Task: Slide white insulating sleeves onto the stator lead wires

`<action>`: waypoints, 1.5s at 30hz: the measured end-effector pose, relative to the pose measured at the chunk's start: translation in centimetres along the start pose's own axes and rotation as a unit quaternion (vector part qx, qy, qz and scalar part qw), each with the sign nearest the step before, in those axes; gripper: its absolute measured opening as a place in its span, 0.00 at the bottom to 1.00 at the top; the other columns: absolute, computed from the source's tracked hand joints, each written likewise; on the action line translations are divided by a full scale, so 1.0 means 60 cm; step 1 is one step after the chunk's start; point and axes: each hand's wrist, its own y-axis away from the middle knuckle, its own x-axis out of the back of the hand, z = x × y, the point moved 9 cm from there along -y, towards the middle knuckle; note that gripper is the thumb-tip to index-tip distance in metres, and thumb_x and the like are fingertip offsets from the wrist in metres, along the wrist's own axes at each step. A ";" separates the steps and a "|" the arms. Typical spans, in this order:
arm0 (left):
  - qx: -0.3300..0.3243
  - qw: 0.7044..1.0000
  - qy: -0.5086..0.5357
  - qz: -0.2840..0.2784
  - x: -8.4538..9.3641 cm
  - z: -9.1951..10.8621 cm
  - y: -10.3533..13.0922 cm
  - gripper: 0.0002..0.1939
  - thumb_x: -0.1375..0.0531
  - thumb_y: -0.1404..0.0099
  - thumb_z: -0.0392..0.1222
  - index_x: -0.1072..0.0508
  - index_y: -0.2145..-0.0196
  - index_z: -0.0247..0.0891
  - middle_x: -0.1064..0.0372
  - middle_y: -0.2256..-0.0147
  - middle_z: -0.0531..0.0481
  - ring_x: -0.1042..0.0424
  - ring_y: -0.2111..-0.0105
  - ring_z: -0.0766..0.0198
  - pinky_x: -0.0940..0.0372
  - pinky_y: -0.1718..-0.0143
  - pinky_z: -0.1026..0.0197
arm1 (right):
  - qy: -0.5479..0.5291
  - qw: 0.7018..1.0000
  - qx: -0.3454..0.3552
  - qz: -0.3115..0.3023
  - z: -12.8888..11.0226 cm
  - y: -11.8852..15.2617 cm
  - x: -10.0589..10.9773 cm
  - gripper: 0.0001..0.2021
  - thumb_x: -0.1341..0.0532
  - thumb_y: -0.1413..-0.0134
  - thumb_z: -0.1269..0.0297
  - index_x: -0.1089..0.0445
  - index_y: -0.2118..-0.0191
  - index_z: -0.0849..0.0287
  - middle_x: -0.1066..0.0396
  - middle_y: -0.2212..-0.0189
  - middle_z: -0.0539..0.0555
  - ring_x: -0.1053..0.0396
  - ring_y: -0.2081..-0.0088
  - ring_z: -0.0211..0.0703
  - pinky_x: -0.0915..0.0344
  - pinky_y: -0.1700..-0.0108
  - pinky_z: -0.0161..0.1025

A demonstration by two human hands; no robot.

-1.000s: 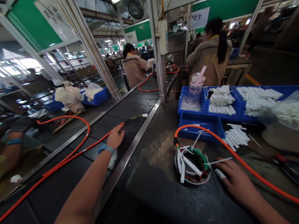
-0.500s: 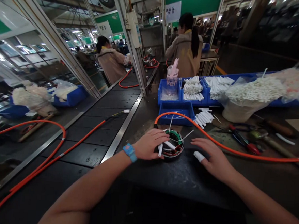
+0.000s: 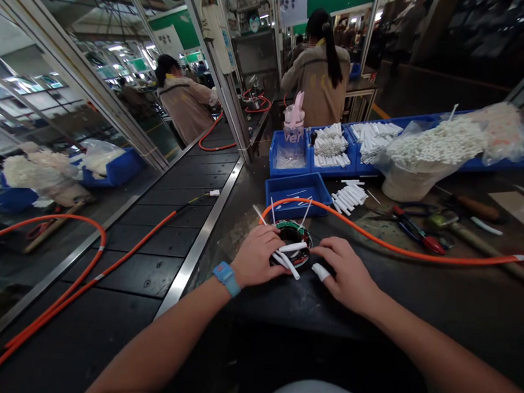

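A round ring-shaped part point(image 3: 303, 260) with green and red windings lies on the dark bench. My left hand point(image 3: 258, 255) is wrapped round its left side, with white sleeves point(image 3: 288, 263) between thumb and fingers, lying across the ring. My right hand point(image 3: 349, 271), white tape on its thumb, is at the ring's right edge, fingertips at the rim; whether it pinches anything is too small to tell. Thin white ties stick up from the ring's far side. An orange cable point(image 3: 375, 245) runs from behind my left hand over to the right.
Behind the ring is a small blue tray point(image 3: 274, 191), with loose white sleeves point(image 3: 349, 198) beside it. Blue bins, a bottle point(image 3: 293, 130) and a bagged tub point(image 3: 406, 181) stand farther back. Pliers point(image 3: 416, 231) lie right, a conveyor point(image 3: 150, 248) runs left. Two people sit beyond.
My right hand has come left to the ring's edge. The ring has turned under my left hand, and its ties and white sleeves point differently. The view has shifted slightly.
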 end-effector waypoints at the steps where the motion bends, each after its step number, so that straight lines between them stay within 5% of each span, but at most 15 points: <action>1: 0.015 1.000 0.007 0.001 -0.004 0.000 -0.001 0.22 0.38 0.46 0.58 0.27 0.62 0.38 0.30 0.62 0.44 0.36 0.53 0.52 0.44 0.48 0.48 | 0.015 1.000 -0.006 -0.006 0.000 -0.003 0.000 0.21 0.44 0.54 0.76 0.33 0.51 0.59 0.36 0.56 0.60 0.39 0.54 0.51 0.37 0.52 0.51; 7: 0.113 0.992 0.018 0.060 -0.011 0.027 0.002 0.20 0.37 0.46 0.54 0.28 0.60 0.40 0.31 0.61 0.45 0.35 0.56 0.52 0.43 0.50 0.46 | 0.084 0.996 0.021 -0.039 -0.012 -0.021 0.005 0.15 0.44 0.50 0.76 0.29 0.56 0.59 0.33 0.62 0.58 0.39 0.56 0.51 0.43 0.51 0.50; 12: 0.147 0.988 0.019 0.038 -0.011 0.026 -0.001 0.34 0.35 0.47 0.50 0.38 0.45 0.41 0.30 0.57 0.46 0.33 0.56 0.53 0.48 0.46 0.45 | 0.114 0.988 0.010 -0.104 -0.018 -0.026 -0.004 0.18 0.44 0.55 0.77 0.30 0.56 0.62 0.33 0.61 0.59 0.40 0.56 0.53 0.44 0.51 0.50; 19: 0.169 0.984 0.027 0.040 -0.013 0.023 -0.002 0.33 0.36 0.47 0.48 0.39 0.45 0.41 0.29 0.57 0.47 0.33 0.56 0.54 0.50 0.44 0.46 | -0.098 0.982 -0.084 -0.135 0.018 -0.049 -0.014 0.17 0.49 0.61 0.82 0.32 0.65 0.60 0.33 0.66 0.54 0.37 0.61 0.44 0.39 0.55 0.43; 22: 0.182 0.982 0.034 0.041 -0.014 0.021 -0.002 0.33 0.36 0.47 0.47 0.39 0.45 0.41 0.29 0.58 0.47 0.33 0.56 0.54 0.51 0.43 0.45 | -0.155 0.974 -0.097 -0.134 0.001 -0.034 -0.010 0.14 0.49 0.57 0.80 0.33 0.65 0.58 0.33 0.66 0.53 0.36 0.61 0.44 0.37 0.56 0.43; 28: 0.171 0.982 0.073 0.037 -0.012 0.020 -0.006 0.29 0.39 0.45 0.43 0.39 0.46 0.43 0.29 0.62 0.49 0.33 0.56 0.55 0.55 0.41 0.43 | -0.143 0.987 -0.064 -0.047 -0.043 0.046 -0.008 0.26 0.49 0.55 0.78 0.41 0.47 0.57 0.36 0.55 0.59 0.37 0.54 0.49 0.37 0.51 0.49; 31: 0.168 0.981 0.092 0.011 -0.014 0.017 -0.010 0.32 0.37 0.48 0.42 0.41 0.45 0.43 0.30 0.64 0.51 0.33 0.56 0.54 0.56 0.41 0.42 | -0.096 0.994 -0.037 -0.026 -0.039 0.049 -0.007 0.27 0.46 0.51 0.74 0.45 0.43 0.58 0.37 0.50 0.61 0.39 0.49 0.51 0.38 0.48 0.52; 37: 0.170 0.978 0.117 0.014 -0.012 0.015 -0.012 0.30 0.39 0.50 0.36 0.38 0.48 0.44 0.30 0.67 0.54 0.33 0.59 0.57 0.55 0.41 0.45 | 0.044 0.992 0.121 0.002 -0.090 0.010 -0.001 0.21 0.47 0.47 0.73 0.37 0.46 0.62 0.32 0.50 0.60 0.39 0.46 0.53 0.44 0.43 0.59; 45: 0.163 0.979 0.122 -0.004 -0.018 0.017 -0.015 0.36 0.45 0.57 0.28 0.40 0.48 0.44 0.30 0.67 0.54 0.33 0.59 0.58 0.57 0.40 0.45 | 0.051 0.983 0.138 0.108 -0.130 0.029 -0.014 0.20 0.51 0.46 0.79 0.33 0.49 0.65 0.27 0.56 0.60 0.32 0.50 0.49 0.35 0.47 0.51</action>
